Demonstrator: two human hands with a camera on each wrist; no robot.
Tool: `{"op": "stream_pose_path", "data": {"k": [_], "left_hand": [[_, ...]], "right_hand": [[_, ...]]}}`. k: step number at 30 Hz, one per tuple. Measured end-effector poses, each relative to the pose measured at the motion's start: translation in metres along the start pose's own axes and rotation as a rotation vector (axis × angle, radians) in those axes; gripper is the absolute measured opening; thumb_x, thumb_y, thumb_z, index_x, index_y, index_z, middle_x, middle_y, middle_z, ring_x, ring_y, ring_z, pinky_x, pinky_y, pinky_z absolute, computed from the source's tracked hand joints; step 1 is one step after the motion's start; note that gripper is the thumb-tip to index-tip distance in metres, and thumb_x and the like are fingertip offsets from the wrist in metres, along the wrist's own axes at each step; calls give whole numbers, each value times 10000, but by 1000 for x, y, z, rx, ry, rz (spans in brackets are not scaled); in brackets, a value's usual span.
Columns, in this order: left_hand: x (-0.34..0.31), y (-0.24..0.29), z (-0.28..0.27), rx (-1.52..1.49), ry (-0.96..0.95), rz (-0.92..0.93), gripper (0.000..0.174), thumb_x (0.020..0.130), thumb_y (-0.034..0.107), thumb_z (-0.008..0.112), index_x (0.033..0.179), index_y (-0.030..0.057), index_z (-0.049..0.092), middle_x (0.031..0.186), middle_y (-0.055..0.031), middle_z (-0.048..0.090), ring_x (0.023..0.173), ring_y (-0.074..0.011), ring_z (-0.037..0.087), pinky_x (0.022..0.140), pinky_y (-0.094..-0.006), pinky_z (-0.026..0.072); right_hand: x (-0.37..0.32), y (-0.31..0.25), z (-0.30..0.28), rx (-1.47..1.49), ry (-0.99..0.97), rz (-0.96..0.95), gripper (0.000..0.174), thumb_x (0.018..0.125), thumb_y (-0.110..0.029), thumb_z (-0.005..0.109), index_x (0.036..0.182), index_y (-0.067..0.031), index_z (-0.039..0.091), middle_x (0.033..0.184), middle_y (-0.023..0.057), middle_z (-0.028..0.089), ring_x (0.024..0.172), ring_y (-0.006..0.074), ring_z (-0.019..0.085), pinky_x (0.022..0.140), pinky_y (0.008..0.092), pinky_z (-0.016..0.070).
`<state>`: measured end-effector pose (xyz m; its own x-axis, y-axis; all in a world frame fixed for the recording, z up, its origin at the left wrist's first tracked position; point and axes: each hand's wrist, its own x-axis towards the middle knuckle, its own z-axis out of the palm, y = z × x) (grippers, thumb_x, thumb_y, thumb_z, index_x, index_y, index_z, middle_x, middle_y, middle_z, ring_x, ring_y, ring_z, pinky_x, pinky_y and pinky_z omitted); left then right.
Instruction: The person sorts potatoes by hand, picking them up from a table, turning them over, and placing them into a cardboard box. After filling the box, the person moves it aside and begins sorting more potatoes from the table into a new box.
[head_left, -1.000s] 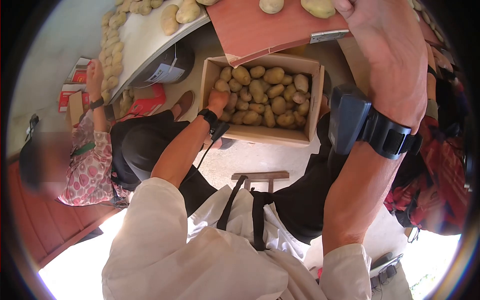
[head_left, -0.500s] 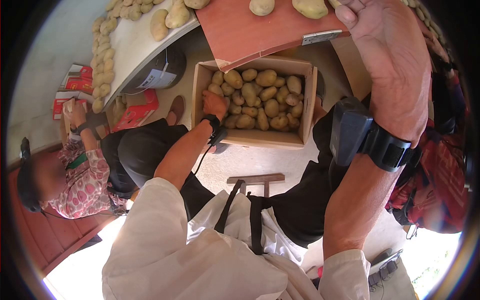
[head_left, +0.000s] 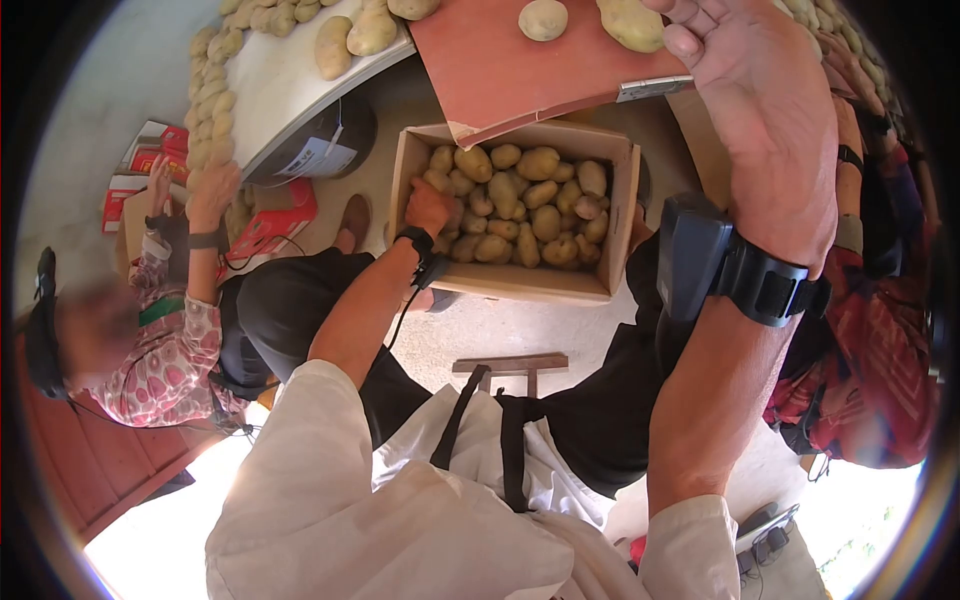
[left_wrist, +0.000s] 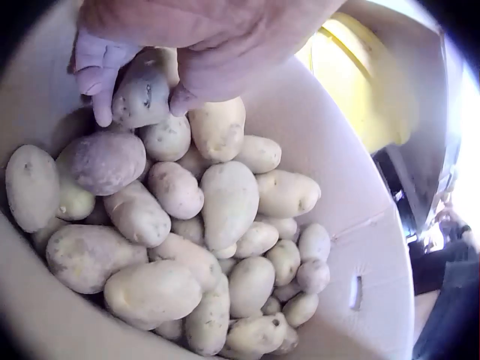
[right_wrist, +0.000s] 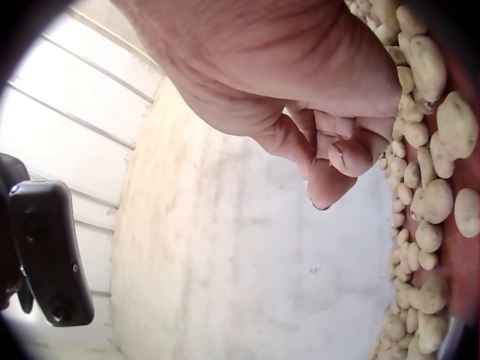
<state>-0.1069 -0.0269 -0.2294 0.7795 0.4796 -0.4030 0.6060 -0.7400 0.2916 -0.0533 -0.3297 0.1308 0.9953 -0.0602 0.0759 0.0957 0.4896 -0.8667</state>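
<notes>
Down in the cardboard box (head_left: 622, 215), my left hand (head_left: 428, 208) grips a potato (left_wrist: 142, 96) between thumb and fingers. Many more potatoes (head_left: 545, 222) fill the box around it, pale yellow and some with a purplish tint. The left wrist view shows the gripped potato at the box's inner wall, partly covered by the hand. My right hand (head_left: 765, 85) is raised above the red tabletop (head_left: 540, 75), its fingers loosely bent with nothing between them. Two potatoes lie near it on the red top, the closer potato (head_left: 632, 24) beside the fingertips.
A white table (head_left: 290, 75) at the left carries rows of potatoes, with a dark bucket (head_left: 335, 135) beneath it. People sit close on both sides, one in a patterned shirt (head_left: 165, 365), another in red (head_left: 870, 370). A wooden stool (head_left: 510, 362) stands below the box.
My left hand has shifted slightly within the box, toward its left wall. The right hand remains raised over the red tabletop. The person at the left has moved both arms.
</notes>
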Motion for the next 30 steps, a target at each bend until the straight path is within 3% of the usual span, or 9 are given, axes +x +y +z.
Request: {"op": "stream_pose_path", "data": {"k": [4, 7, 9, 11, 13, 15, 20, 22, 30], "left_hand": [[-1, 5, -25, -327, -181, -86, 624, 880, 373, 701, 1264, -54, 458, 1183, -262, 653, 1044, -384, 693, 814, -463, 548], [-32, 11, -57, -723, -358, -121, 587, 916, 386, 657, 1304, -25, 496, 1180, -162, 650, 1009, -274, 699, 719, -376, 523], [-44, 8, -70, -993, -535, -69, 524, 976, 368, 581, 1372, 43, 468, 1271, -93, 591, 972, -215, 669, 684, -305, 451], [-62, 7, -79, -1086, -490, -75, 487, 989, 374, 561, 1350, 53, 498, 1239, -93, 606, 958, -208, 656, 701, -305, 453], [-66, 16, -92, -1188, -442, -37, 455, 1002, 380, 541, 1328, 63, 527, 1206, -93, 621, 943, -200, 644, 718, -306, 455], [-70, 17, -102, -1304, -448, -18, 424, 1017, 385, 537, 1292, 64, 562, 1152, -87, 647, 901, -193, 635, 711, -312, 461], [-82, 35, -140, -1399, -454, 57, 415, 1036, 389, 525, 1264, 49, 593, 1059, -72, 673, 871, -172, 622, 707, -304, 468], [-86, 47, -155, -1379, -437, 192, 421, 1041, 389, 520, 1264, 40, 600, 1042, -69, 673, 868, -161, 618, 711, -299, 472], [-62, 133, -206, -1220, -425, 350, 444, 1052, 401, 517, 1274, 23, 586, 1059, -75, 662, 890, -150, 627, 702, -283, 479]], "right_hand": [[-3, -6, 1, 7, -97, -7, 163, 943, -85, 610, 1027, 54, 622, 852, 109, 655, 759, 163, 611, 603, 260, 443], [-7, -9, 6, 42, -68, -4, 164, 942, -84, 608, 1036, 49, 623, 840, 101, 654, 739, 165, 612, 586, 260, 440], [1, -3, 6, 2, -1, -1, 164, 943, -87, 609, 1036, 48, 623, 835, 98, 655, 737, 167, 614, 589, 258, 446], [6, 2, -1, -39, 58, -26, 165, 943, -90, 610, 1036, 46, 624, 829, 95, 655, 736, 169, 615, 592, 255, 451], [10, 5, -12, -60, -68, 40, 302, 987, -123, 570, 1232, 50, 601, 1029, 81, 664, 917, 163, 615, 706, 251, 439], [8, 7, -15, -28, -103, 24, 313, 982, -122, 570, 1242, 52, 594, 1021, 79, 661, 912, 162, 612, 702, 247, 434], [5, 0, -12, -16, -38, 55, 278, 958, -64, 532, 1194, 56, 617, 956, 121, 701, 819, 167, 652, 646, 253, 447], [4, 0, -15, -6, -34, 58, 275, 957, -65, 537, 1191, 55, 619, 954, 119, 704, 818, 164, 651, 639, 250, 445], [5, -6, -22, -3, -4, 77, 261, 959, -83, 552, 1173, 41, 632, 951, 103, 708, 806, 152, 647, 632, 244, 445]]}}
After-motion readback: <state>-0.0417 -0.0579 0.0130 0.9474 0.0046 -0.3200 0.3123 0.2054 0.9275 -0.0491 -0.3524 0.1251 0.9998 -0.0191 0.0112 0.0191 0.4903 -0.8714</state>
